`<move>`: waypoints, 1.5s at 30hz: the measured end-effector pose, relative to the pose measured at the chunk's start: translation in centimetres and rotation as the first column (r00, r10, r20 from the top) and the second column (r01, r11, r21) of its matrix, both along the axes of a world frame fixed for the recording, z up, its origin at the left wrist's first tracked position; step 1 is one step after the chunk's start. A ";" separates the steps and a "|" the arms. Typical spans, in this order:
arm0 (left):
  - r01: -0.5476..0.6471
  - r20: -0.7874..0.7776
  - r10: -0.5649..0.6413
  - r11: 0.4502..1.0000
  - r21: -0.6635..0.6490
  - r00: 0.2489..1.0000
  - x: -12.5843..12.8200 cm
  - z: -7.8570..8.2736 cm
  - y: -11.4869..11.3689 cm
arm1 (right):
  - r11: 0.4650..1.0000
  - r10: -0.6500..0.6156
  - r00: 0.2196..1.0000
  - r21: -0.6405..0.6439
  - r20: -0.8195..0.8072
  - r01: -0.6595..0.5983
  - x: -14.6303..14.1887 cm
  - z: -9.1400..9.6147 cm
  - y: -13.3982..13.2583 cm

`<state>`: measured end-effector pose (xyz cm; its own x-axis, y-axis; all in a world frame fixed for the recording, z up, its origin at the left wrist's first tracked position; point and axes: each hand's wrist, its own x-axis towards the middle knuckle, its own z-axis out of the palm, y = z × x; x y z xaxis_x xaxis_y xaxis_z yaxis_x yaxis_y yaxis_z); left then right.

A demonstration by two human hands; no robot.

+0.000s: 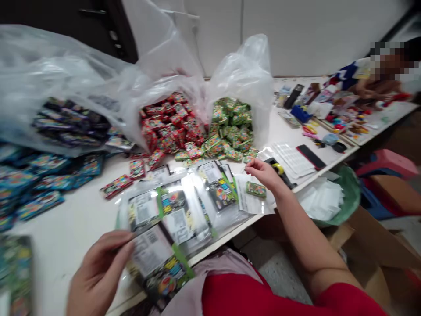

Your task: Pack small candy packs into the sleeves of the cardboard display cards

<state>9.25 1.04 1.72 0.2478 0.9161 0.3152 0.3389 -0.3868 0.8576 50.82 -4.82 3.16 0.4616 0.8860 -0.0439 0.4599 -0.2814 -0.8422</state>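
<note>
My left hand [98,272] grips the edge of a clear packet with a black printed card and green strip [161,259] at the table's near edge. Several more such packets [184,202] lie fanned out across the white table [69,228]. My right hand [263,172] reaches forward over the table's right part, fingers pinched together near a clear sleeve holding a small green pack [255,189]; what the fingers hold, if anything, is too small to make out. Behind stand open plastic bags of red packs [171,123] and green packs [232,125].
A big plastic bag of dark purple packs [66,123] and loose blue packs [42,180] fill the left. A phone [311,156], label sheets [291,159] and a tape dispenser [279,171] lie right. Another person [371,81] sits at the far right. A green bin [345,197] and cardboard boxes [378,245] stand below.
</note>
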 end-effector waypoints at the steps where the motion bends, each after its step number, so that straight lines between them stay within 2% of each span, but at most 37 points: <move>1: 0.036 0.019 -0.036 0.999 -0.036 0.999 0.1 0.0 -0.1 | 0.989 0.133 0.985 0.072 -0.114 -0.126 -2.3 1.3 0.6; 3: 0.091 0.055 -0.089 0.995 -0.034 0.994 0.4 0.1 -0.4 | 0.909 0.417 0.867 0.160 -0.274 -0.386 -7.4 3.7 1.8; 5: 0.121 0.066 -0.118 0.992 -0.043 0.991 0.7 0.3 -0.5 | 0.770 0.635 0.707 0.182 -0.311 -0.611 -12.5 5.7 3.1; 7: 0.126 0.082 -0.122 0.991 -0.036 0.989 0.8 0.5 -0.7 | 0.643 0.756 0.588 0.161 -0.288 -0.748 -16.7 6.7 4.3; 9: 0.122 0.097 -0.118 0.992 -0.033 0.988 0.9 0.7 -0.9 | 0.573 0.809 0.535 0.122 -0.244 -0.810 -19.6 6.6 5.6; 12: 0.125 0.134 -0.118 0.991 -0.044 0.984 0.6 0.6 -1.1 | 0.539 0.833 0.520 0.060 -0.192 -0.840 -21.6 5.4 7.4; 16: 0.141 0.176 -0.129 0.988 -0.056 0.976 0.4 0.4 -1.2 | 0.508 0.849 0.498 0.015 -0.176 -0.861 -22.0 4.2 8.6; 26: 0.111 0.180 -0.100 0.993 -0.050 0.979 0.6 -0.2 -1.0 | 0.576 0.811 0.572 -0.008 -0.127 -0.818 -22.9 3.9 8.2; 31: 0.078 0.207 -0.063 0.995 -0.066 0.976 0.7 -0.5 -0.9 | 0.588 0.808 0.589 -0.074 0.011 -0.805 -23.3 4.6 7.7; 34: 0.063 0.207 -0.051 0.997 -0.053 0.977 0.5 -0.5 -0.9 | 0.590 0.807 0.585 -0.064 0.078 -0.805 -23.5 4.8 8.0; 36: 0.058 0.194 -0.052 0.998 -0.025 0.980 0.3 -0.4 -0.9 | 0.583 0.811 0.585 -0.076 -0.005 -0.809 -23.5 4.5 8.6; 38: 0.058 0.157 -0.058 0.998 0.009 0.986 0.1 -0.3 -0.9 | 0.544 0.785 0.565 -0.152 -0.255 -0.825 -23.4 3.9 9.5; 40: 0.051 0.079 -0.054 0.998 0.030 0.995 -0.1 -0.1 -0.7 | 0.462 0.651 0.509 -0.239 -0.562 -0.854 -23.4 3.2 10.3; 42: 0.056 -0.039 -0.055 0.998 0.031 0.998 -0.1 0.2 -0.5 | 0.370 0.468 0.434 -0.275 -0.770 -0.887 -23.6 2.4 10.8; 44: 0.080 -0.141 -0.077 0.997 0.014 0.987 -0.1 0.8 -0.3 | 0.334 0.339 0.378 -0.265 -0.862 -0.905 -23.9 1.8 10.9; 45: 0.104 -0.170 -0.103 0.995 -0.003 0.980 -0.1 1.0 -0.2 | 0.344 0.306 0.353 -0.243 -0.884 -0.907 -24.0 1.7 10.8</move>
